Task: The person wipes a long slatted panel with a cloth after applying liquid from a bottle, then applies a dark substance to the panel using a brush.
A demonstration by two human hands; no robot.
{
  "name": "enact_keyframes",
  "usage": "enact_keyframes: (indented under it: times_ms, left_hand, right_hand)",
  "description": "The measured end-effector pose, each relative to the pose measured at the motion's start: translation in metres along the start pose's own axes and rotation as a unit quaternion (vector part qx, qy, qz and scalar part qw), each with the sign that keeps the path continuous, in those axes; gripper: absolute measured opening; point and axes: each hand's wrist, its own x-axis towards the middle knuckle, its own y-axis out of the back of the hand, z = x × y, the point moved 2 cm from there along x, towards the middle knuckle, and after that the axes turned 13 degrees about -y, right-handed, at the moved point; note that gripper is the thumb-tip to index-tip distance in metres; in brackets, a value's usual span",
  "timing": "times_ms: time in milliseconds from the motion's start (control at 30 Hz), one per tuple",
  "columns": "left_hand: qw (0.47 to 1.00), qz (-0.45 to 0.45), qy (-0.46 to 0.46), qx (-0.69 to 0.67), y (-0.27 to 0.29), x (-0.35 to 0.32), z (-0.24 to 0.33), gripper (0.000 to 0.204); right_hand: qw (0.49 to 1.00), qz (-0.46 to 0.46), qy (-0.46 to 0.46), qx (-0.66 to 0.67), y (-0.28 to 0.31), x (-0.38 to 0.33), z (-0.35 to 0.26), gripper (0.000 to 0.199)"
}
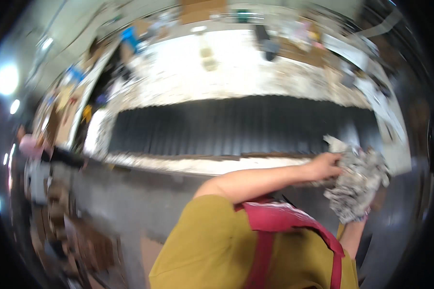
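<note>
My left hand (324, 166) reaches across to the right, its fingers closed on the near edge of a crumpled grey bundle (357, 180). The bundle has ragged folds; whether it is paper or cloth I cannot make out. Beneath it my right forearm (354, 237) comes up, and the bundle hides most of the right hand, so its fingers do not show. The bundle hangs at the right front corner of the table, partly over a row of dark strips (236, 126). These long black pieces lie side by side on the white tabletop (173, 62).
Behind the strips stand a bottle with yellowish contents (207, 52) and a black object (266, 43). A clear tube with a green band (243, 17) lies at the back. A cluttered side table (74, 108) is at left, near another person (31, 146). Brown cardboard (89, 241) lies lower left.
</note>
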Motion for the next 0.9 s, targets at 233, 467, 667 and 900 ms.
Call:
enact_keyframes:
  times_ms: [233,467,667,900]
  left_hand:
    - [0.999,-0.013,-0.031,0.015,-0.042,0.046,0.013,0.024]
    - [0.808,-0.395,-0.072,0.432,-0.075,0.048,-0.033,0.023]
    - [0.917,-0.328,-0.023,0.226,-0.137,0.025,0.009,0.03]
    - [0.966,-0.132,0.013,0.22,-0.085,0.062,0.047,0.028]
  right_hand:
    - [0.998,0.043,0.012,0.039,0.098,-0.1,0.004,0.057]
    - [0.568,0.089,-0.348,-0.741,0.202,-0.188,0.018,0.049]
    - [0.847,0.191,-0.121,-0.482,0.121,-0.174,0.017,0.077]
    - [0.94,0.163,-0.037,-0.296,0.054,-0.15,0.005,0.035]
